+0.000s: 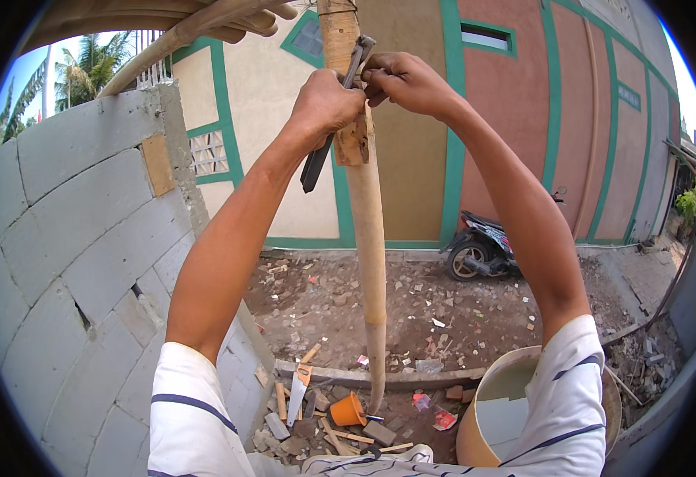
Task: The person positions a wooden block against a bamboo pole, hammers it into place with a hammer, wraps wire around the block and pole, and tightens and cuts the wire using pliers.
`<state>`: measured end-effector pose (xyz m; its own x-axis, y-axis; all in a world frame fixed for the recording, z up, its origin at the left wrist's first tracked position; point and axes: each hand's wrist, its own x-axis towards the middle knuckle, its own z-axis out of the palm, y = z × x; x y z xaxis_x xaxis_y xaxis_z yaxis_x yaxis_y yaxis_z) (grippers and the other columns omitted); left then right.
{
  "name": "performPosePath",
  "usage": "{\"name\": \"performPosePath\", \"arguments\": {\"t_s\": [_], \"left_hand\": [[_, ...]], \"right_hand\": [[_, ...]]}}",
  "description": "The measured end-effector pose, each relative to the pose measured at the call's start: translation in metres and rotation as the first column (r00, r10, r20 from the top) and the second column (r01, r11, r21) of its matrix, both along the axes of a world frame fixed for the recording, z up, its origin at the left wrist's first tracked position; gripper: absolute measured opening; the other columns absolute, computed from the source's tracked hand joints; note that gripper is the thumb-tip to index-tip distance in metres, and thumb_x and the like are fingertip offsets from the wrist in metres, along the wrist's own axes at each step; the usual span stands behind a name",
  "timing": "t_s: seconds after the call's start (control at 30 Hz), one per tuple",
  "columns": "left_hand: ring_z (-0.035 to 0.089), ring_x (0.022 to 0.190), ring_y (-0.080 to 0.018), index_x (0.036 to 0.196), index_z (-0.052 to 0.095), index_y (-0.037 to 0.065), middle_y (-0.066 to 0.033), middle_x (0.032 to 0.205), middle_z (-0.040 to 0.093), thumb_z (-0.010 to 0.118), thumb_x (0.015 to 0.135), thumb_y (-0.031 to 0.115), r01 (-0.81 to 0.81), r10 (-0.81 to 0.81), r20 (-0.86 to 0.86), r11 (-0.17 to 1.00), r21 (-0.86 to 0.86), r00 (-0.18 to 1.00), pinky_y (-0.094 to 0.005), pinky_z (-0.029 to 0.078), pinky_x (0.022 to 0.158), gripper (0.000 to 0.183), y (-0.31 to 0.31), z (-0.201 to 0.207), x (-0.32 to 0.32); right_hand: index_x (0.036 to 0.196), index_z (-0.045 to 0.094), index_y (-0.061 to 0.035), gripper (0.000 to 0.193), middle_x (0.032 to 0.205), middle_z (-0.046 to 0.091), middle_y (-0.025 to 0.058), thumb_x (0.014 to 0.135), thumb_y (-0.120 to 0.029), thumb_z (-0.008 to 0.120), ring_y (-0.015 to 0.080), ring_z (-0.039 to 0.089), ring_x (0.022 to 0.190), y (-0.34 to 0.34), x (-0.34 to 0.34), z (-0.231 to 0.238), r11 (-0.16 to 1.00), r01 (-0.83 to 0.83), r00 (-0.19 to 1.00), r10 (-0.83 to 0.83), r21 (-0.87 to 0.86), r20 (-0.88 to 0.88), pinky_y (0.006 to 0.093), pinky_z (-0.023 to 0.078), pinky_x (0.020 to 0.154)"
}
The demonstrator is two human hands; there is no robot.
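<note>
My left hand (326, 105) is closed around a hammer (313, 168), its dark metal head up beside the pole and its black handle slanting down below the fist. The hand is against an upright bamboo pole (370, 238). My right hand (404, 83) is raised on the pole's other side, its fingers curled and pinched together close to the pole; what they hold, if anything, is too small to make out. Just under both hands, a short wooden block (353, 145) sits against the pole. Near the pole's top, a thin tie (338, 9) wraps around it.
A grey block wall (86, 230) rises at left, with bamboo poles (197, 32) overhead. Below lie a handsaw (297, 393), an orange bucket (348, 410), wood scraps and rubble. A large round tub (475, 445) holding water stands at right. Farther off, a motorbike (483, 248) stands by a painted wall (507, 135).
</note>
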<state>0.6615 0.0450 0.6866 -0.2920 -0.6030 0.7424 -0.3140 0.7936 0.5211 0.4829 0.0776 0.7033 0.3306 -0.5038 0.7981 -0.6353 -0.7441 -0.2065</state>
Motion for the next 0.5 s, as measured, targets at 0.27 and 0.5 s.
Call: {"name": "performPosePath", "arguments": {"t_s": [0.27, 0.5], "left_hand": [[0.051, 0.055, -0.0053, 0.096, 0.057, -0.004, -0.0021, 0.073, 0.057, 0.046, 0.093, 0.009, 0.226, -0.206, -0.094, 0.864, 0.449, 0.974, -0.0211, 0.046, 0.046, 0.017, 0.023, 0.022, -0.004], [0.037, 0.047, -0.0028, 0.088, 0.048, 0.007, 0.0083, 0.059, 0.037, 0.040, 0.098, 0.012, 0.382, -0.263, -0.289, 0.761, 0.524, 0.921, -0.0209, 0.039, 0.042, 0.013, 0.010, 0.023, -0.001]], "right_hand": [[0.097, 0.064, -0.0007, 0.019, 0.088, 0.072, 0.0066, 0.099, -0.018, 0.056, 0.0131, 0.070, 0.080, -0.016, -0.016, -0.011, 0.996, -0.080, 0.994, 0.081, -0.026, 0.069, 0.0268, 0.052, 0.070], [0.088, 0.065, 0.0000, 0.019, 0.074, 0.063, 0.0011, 0.098, -0.016, 0.059, 0.0096, 0.060, 0.067, -0.027, -0.019, -0.020, 0.994, -0.051, 0.989, 0.064, -0.101, 0.133, 0.0264, 0.049, 0.064]]}}
